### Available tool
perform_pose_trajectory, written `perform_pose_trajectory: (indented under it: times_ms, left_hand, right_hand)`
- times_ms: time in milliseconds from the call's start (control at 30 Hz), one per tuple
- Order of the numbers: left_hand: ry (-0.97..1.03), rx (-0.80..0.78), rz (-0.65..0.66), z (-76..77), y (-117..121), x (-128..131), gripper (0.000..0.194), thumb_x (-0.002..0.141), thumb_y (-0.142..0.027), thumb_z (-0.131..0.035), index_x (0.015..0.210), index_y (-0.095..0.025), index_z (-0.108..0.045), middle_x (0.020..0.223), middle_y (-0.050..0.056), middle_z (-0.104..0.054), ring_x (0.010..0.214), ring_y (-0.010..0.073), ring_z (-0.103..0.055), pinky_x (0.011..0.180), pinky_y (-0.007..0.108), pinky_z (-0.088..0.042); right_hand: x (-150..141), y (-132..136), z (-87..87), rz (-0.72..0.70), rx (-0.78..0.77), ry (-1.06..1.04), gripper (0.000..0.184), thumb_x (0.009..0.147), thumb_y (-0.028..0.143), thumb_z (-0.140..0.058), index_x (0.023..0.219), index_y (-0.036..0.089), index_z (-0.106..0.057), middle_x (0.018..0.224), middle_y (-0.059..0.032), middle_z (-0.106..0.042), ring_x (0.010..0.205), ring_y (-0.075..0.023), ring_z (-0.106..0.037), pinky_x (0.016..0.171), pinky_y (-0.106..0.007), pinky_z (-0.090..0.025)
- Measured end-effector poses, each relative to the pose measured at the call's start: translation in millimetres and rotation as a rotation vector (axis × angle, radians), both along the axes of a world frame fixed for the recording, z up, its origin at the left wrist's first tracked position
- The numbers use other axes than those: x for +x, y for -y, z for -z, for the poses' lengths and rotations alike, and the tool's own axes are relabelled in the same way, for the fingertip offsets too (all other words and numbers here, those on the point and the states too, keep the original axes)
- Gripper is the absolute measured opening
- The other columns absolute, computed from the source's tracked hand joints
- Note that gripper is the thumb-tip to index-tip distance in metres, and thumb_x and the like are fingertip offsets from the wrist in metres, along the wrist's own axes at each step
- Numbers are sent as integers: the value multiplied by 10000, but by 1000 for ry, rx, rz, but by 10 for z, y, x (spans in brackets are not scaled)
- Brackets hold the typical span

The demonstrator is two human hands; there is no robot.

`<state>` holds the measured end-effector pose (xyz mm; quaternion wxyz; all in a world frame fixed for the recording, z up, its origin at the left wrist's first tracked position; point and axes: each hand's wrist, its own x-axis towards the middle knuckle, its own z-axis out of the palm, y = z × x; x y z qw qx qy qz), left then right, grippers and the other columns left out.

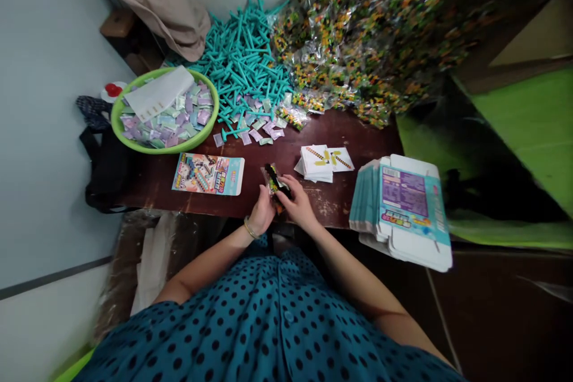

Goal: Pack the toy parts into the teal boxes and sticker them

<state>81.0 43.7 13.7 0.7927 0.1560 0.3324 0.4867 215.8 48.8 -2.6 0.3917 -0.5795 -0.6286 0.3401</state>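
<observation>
Close to the front edge of the dark red table, both my hands grip a small clear bag of beads [273, 178], with black, green and orange pieces showing inside. My left hand [262, 212] is closed on its lower left side. From the right, my right hand [297, 200] closes its fingers over the bag. Part of the bag is hidden behind the fingers. Just beyond my right hand lies a stack of printed instruction sheets [317, 162]. To the left of my hands a flat printed box [208, 174] rests on the table.
A green basin [213, 108] of small sachets stands at the left. Behind are a heap of teal plastic hammer-shaped tools [246, 51] and a large pile of bagged colourful beads [340, 30]. Flattened boxes [405, 203] are stacked at the table's right edge.
</observation>
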Motion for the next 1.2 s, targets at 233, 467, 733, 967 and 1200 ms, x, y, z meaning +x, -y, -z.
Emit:
perform_pose_trajectory:
  times_ms: [233,467,733,967,1200]
  left_hand:
    - [-703,188,130,19,-111,-488,354,769,-315,-841,1091,-185,-770,1222,129,-678,1263,325,-602,1184,452,-411]
    - [-1458,709,81,-48,-167,-1182,621,775,-231,-795,1380,-223,-653,1579,144,-489,1557,397,-276,1303,588,-69]
    - [-1521,618,-473,-327,-169,-1898,398,999,-408,-512,1238,-166,-718,1256,134,-735,1204,271,-668,1085,401,-492]
    - [-1398,424,-573,-473,-92,-2096,494,980,-562,-525,1101,-140,-753,1047,120,-778,1006,263,-721,911,345,-562]
    - [-1561,873,-200,-221,29,-1927,387,1007,-336,-480,1318,-204,-669,1395,120,-659,1361,280,-564,1205,482,-384]
  right_hand:
    - [17,-482,293,90,18,-61,293,919,374,-605,1088,193,-763,1331,-143,-653,1252,-281,-596,1125,-494,-432]
    - [-231,-658,232,-5,114,484,385,943,363,-647,1296,217,-695,1405,-129,-614,1331,-359,-471,1131,-575,-332]
    - [-692,-1406,-22,-212,82,494,335,968,324,-607,1256,196,-719,1392,-143,-628,1280,-367,-502,1056,-552,-396]
    - [-867,-993,-148,-331,166,409,307,982,341,-587,1235,232,-720,1362,-113,-651,1296,-326,-512,1075,-518,-399]
    - [367,-920,-27,182,80,634,460,974,468,-563,1326,184,-642,1428,-197,-550,1299,-381,-470,1091,-577,-369]
